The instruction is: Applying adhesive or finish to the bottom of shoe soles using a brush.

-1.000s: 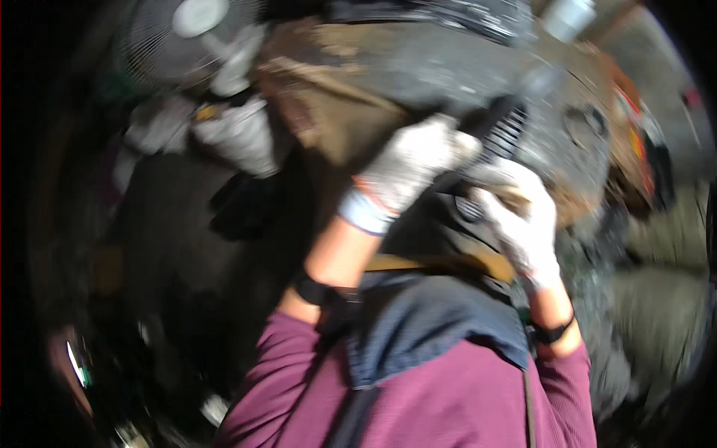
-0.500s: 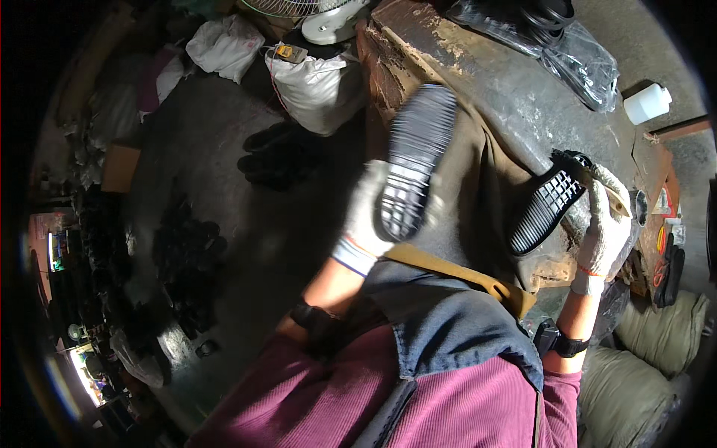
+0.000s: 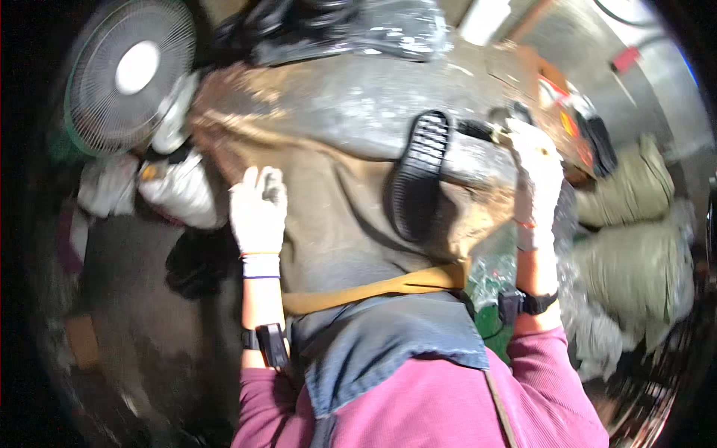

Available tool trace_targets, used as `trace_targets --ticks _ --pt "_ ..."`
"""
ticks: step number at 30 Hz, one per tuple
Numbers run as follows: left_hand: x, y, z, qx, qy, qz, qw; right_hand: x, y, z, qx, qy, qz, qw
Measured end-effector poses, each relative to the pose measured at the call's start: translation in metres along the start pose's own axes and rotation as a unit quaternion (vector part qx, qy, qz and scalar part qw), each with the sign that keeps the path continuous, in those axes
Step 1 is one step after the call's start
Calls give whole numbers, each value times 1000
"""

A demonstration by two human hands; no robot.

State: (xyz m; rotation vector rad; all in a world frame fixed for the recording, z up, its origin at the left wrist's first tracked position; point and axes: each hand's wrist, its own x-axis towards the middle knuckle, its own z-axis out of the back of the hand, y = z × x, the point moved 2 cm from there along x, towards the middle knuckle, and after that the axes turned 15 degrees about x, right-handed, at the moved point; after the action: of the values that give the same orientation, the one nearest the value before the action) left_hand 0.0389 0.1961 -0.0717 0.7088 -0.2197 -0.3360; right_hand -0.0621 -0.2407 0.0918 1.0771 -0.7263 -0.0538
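My left hand (image 3: 258, 213), in a white knit glove, is over the left side of the brown cloth (image 3: 317, 194) that drapes the bench. Nothing is in it, and its fingers are loosely stretched and a little apart. A black shoe sole (image 3: 420, 179), its ribbed and gridded tread facing up, lies on the bench nearer my right hand. My right hand (image 3: 538, 168), gloved too, is closed on a small brush with dark bristles (image 3: 476, 130) that point left toward the sole. Motion blur hides most of the brush's handle.
Plastic-wrapped black goods (image 3: 351, 33) lie along the bench's far edge. A standing fan (image 3: 134, 71) and white sacks (image 3: 183, 187) are at the left. Stuffed green sacks (image 3: 631, 254) stand at the right, beside black soles (image 3: 597, 142) and small tools.
My left hand has let go of the sole it held, which is out of view now. The view has swung right. The other sole stays on the bench, and my right hand keeps the brush.
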Motion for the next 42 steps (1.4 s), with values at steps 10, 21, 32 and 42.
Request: trace_targets --ticks 10,21,32,42 --pt "96 -174 211 -313 -288 -303 853 55 -71 106 -202 -95 168 960" --pt "124 -100 235 -394 -303 -197 845 97 -151 98 -356 11 19 934" --pt "147 -90 160 -964 167 7 208 99 -196 103 -414 -4 130 901" --pt "119 -87 258 -947 239 -193 -94 71 -245 162 175 -274 -54 944"
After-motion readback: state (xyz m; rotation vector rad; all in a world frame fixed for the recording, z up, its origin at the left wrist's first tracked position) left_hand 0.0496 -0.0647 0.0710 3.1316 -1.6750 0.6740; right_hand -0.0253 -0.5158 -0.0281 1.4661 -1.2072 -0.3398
